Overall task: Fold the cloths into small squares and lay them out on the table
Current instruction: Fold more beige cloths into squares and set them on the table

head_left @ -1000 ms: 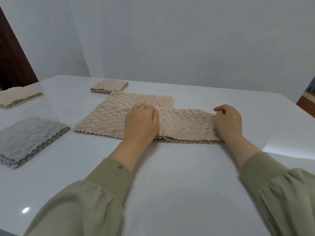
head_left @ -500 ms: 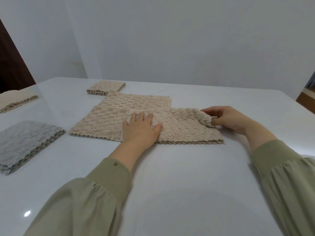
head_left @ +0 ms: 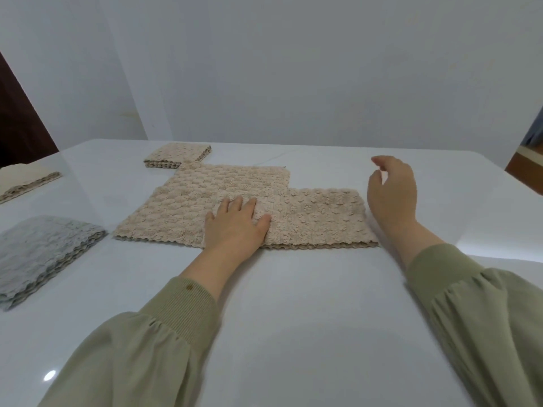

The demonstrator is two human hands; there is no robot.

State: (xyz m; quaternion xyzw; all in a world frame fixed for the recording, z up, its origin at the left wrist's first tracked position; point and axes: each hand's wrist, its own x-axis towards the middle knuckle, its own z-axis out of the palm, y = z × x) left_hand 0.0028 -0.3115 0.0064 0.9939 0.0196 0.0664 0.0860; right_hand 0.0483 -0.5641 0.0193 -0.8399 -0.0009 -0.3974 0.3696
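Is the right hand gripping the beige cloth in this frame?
No, the right hand is open beside the right edge of the beige cloth, holding nothing, while the left hand presses it flat.

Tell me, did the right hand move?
Yes. The right hand let go of the cloth and moved right, off its right end.

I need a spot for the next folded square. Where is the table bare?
Bare table in front of the beige cloth, between the sleeves; also right of the right hand. Crowded left: grey folded cloth, cream folded cloth, small beige square.
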